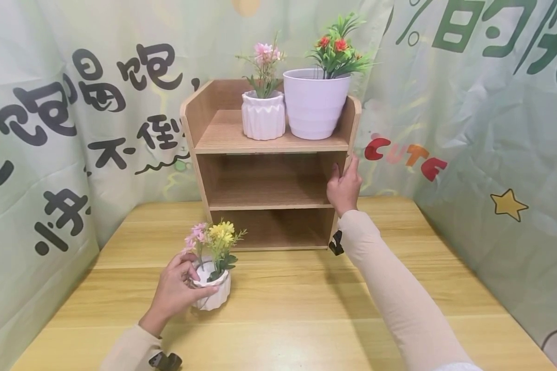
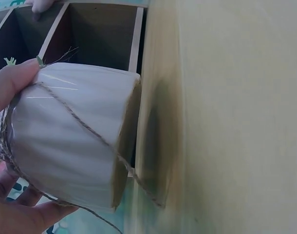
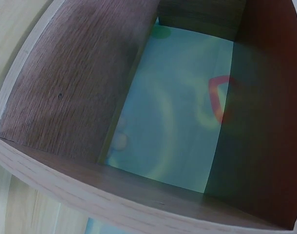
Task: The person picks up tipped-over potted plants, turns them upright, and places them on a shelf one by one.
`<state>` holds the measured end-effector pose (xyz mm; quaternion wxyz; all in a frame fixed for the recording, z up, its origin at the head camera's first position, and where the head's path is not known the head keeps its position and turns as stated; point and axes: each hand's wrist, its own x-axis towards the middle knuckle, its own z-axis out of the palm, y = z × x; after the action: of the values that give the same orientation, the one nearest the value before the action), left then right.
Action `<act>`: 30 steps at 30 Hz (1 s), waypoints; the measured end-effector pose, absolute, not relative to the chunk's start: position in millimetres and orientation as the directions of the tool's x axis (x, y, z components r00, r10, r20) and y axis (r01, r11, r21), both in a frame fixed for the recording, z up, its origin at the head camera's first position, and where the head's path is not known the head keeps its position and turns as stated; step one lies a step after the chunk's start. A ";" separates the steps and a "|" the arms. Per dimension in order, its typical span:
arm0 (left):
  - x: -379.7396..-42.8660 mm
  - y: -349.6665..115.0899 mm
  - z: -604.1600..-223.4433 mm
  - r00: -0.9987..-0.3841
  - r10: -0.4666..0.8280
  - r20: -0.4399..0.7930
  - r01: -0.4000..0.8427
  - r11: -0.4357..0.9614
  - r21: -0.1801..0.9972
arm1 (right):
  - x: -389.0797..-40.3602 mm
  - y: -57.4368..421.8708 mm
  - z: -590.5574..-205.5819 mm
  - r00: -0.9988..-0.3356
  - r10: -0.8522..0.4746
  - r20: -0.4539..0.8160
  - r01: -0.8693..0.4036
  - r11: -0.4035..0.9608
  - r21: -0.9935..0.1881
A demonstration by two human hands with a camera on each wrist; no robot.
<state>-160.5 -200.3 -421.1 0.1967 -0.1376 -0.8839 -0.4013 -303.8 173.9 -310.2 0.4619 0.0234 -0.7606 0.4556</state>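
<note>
My left hand (image 1: 176, 289) grips the rim of a small white ribbed flowerpot (image 1: 219, 296) with pink and yellow artificial flowers (image 1: 221, 234). In the left wrist view the pot (image 2: 75, 136) hangs on its side in the picture, its base apart from the tabletop, with a loose twine (image 2: 92, 130) trailing from it. On the right, my right hand (image 1: 345, 188) holds the front edge of the side panel of a three-tier wooden shelf (image 1: 271, 207), thumb on the inner side. The right wrist view looks into a shelf compartment (image 3: 75, 83); that hand is hidden there.
On the shelf's top tier stand a white ribbed pot (image 1: 263, 118) with pink flowers and a larger white pot (image 1: 314, 105) with red flowers and green leaves. The wooden table (image 1: 278, 319) carries the shelf at its back. Printed curtains (image 1: 482, 154) hang behind and at both sides.
</note>
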 end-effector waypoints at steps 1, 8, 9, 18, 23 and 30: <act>-160.6 -200.6 -421.9 -0.882 0.083 0.463 0.402 0.643 0.651 | -303.8 173.9 -310.2 -0.574 0.384 0.723 -0.456 0.583 -0.672; -160.0 -201.9 -426.8 -0.863 0.080 0.499 0.423 0.655 0.626 | -303.0 173.8 -309.6 -0.584 0.385 0.715 -0.446 0.583 -0.679; -159.8 -201.8 -427.2 -0.863 0.078 0.500 0.422 0.657 0.625 | -302.8 173.8 -309.4 -0.588 0.384 0.712 -0.443 0.583 -0.681; -158.8 -202.1 -430.4 -0.888 0.068 0.454 0.381 0.661 0.647 | -303.3 174.2 -310.1 -0.583 0.378 0.719 -0.459 0.577 -0.675; -158.5 -202.4 -433.3 -0.880 0.077 0.468 0.397 0.658 0.639 | -304.3 173.8 -310.7 -0.563 0.381 0.733 -0.468 0.584 -0.664; -157.9 -203.3 -433.7 -0.893 0.069 0.444 0.377 0.654 0.656 | -303.6 173.7 -310.6 -0.572 0.387 0.723 -0.457 0.581 -0.673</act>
<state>-157.9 -203.3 -433.7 0.1939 -0.1255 -0.8884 -0.3969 -303.6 173.7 -310.6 0.4618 0.0231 -0.7598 0.4570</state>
